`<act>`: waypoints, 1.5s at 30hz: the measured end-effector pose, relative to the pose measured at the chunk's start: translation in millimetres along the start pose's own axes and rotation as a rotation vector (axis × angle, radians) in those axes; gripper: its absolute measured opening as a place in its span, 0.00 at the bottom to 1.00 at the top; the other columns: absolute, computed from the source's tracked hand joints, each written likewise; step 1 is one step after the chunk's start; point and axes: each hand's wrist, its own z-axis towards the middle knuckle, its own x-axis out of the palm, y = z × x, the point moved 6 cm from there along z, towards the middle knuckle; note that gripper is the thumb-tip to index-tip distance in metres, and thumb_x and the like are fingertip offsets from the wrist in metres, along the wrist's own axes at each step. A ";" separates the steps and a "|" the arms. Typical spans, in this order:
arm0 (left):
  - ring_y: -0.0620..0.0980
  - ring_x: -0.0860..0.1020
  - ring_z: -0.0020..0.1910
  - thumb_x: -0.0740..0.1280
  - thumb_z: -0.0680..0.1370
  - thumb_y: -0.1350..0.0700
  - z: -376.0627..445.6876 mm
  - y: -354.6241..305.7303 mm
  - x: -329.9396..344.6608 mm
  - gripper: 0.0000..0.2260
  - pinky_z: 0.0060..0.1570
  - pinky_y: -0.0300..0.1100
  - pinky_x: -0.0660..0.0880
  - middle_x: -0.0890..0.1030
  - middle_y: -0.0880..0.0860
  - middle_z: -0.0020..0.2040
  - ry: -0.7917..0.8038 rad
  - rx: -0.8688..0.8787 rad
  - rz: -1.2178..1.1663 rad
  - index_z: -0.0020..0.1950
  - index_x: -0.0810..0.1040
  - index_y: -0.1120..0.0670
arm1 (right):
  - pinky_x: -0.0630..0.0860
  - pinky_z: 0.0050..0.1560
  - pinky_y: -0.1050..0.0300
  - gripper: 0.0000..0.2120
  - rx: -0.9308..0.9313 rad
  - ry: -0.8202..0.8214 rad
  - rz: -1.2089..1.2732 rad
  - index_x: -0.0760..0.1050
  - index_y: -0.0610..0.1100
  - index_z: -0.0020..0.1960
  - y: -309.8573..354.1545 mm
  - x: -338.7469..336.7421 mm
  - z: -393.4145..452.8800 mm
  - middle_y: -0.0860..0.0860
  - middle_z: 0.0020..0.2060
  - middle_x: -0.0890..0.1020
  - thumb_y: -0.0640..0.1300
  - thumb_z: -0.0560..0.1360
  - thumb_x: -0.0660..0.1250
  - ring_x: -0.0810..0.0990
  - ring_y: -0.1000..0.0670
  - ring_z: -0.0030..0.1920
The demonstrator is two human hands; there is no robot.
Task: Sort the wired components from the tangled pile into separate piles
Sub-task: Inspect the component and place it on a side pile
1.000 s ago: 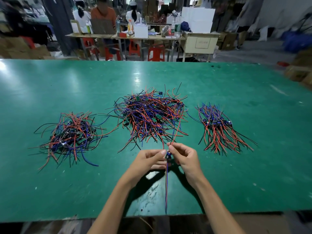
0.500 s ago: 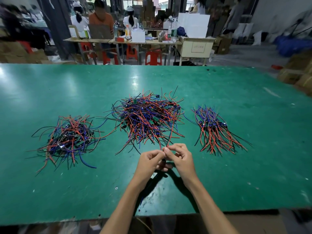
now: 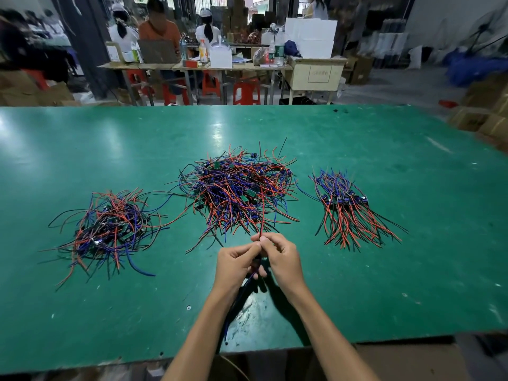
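On a green desk [image 3: 82,138] lay three heaps of red, blue and black wires: a big tangled pile [image 3: 239,193] in the middle, a messy pile [image 3: 110,226] to the left and a neat pile [image 3: 349,210] to the right. Just in front of the tangled pile, the left hand [image 3: 236,264] and right hand [image 3: 283,259] met fingertip to fingertip, both pinching one wired part [image 3: 257,264]. A second earlier its blue and red leads had hung straight between the hands; now the hands had closed in around it, a red lead rose toward the tangle and dark leads trailed under the left wrist. The part seemed freed and was probably being tidied before going to a pile; which one could not be told.
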 end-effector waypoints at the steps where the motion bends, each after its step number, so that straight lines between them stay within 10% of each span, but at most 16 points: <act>1: 0.51 0.73 0.20 0.69 0.80 0.62 0.5 0.6 -0.3 0.12 0.20 0.36 0.68 0.76 0.60 0.24 -0.009 0.006 0.011 0.39 0.86 0.64 | 0.73 0.24 0.63 0.10 -0.021 -0.014 -0.040 0.83 0.43 0.45 1.5 -0.1 0.4 0.52 0.35 0.83 0.39 0.81 0.65 0.75 0.52 0.22; 14: 0.49 0.76 0.21 0.69 0.80 0.63 -0.9 4.4 8.2 0.11 0.21 0.35 0.69 0.84 0.55 0.35 0.033 -0.011 0.087 0.40 0.86 0.62 | 0.71 0.48 0.53 0.13 -0.021 -0.192 -0.215 0.85 0.53 0.45 25.4 -9.9 49.8 0.55 0.48 0.83 0.43 0.81 0.63 0.74 0.55 0.39; 19: 0.49 0.76 0.21 0.68 0.80 0.61 -2.6 2.2 8.9 0.13 0.21 0.35 0.69 0.86 0.54 0.37 0.056 0.008 0.137 0.38 0.85 0.63 | 0.65 0.35 0.56 0.13 0.095 -0.288 -0.102 0.84 0.52 0.42 36.8 -10.0 71.4 0.49 0.35 0.77 0.43 0.79 0.63 0.68 0.52 0.31; 26: 0.52 0.81 0.28 0.69 0.80 0.57 -9.3 -5.6 7.8 0.10 0.26 0.36 0.74 0.85 0.56 0.39 0.073 0.007 0.016 0.42 0.88 0.55 | 0.67 0.34 0.61 0.15 0.283 -0.040 0.175 0.83 0.48 0.55 19.0 -4.8 67.2 0.51 0.51 0.87 0.54 0.83 0.62 0.74 0.56 0.32; 32: 0.55 0.86 0.47 0.69 0.77 0.55 1.9 -7.4 -11.8 0.07 0.42 0.39 0.83 0.86 0.55 0.45 -0.030 -0.107 -0.590 0.50 0.84 0.56 | 0.76 0.44 0.60 0.14 -0.313 0.041 -0.552 0.78 0.57 0.56 12.0 -14.8 14.9 0.58 0.48 0.83 0.47 0.73 0.75 0.80 0.55 0.41; 37: 0.51 0.86 0.40 0.69 0.74 0.51 3.8 -4.0 -15.3 0.10 0.32 0.42 0.81 0.86 0.59 0.49 -0.033 -0.146 -0.641 0.52 0.81 0.54 | 0.74 0.45 0.66 0.19 -0.390 0.225 -0.679 0.78 0.56 0.54 16.5 9.1 -8.1 0.61 0.46 0.83 0.60 0.67 0.78 0.79 0.60 0.44; 45: 0.46 0.83 0.40 0.73 0.70 0.56 2.5 -5.2 -14.9 0.04 0.47 0.36 0.81 0.86 0.53 0.41 -0.053 -0.061 -0.481 0.40 0.85 0.55 | 0.77 0.39 0.65 0.08 -0.119 0.068 -0.029 0.85 0.47 0.42 13.4 -20.8 2.9 0.49 0.37 0.86 0.52 0.73 0.75 0.82 0.56 0.36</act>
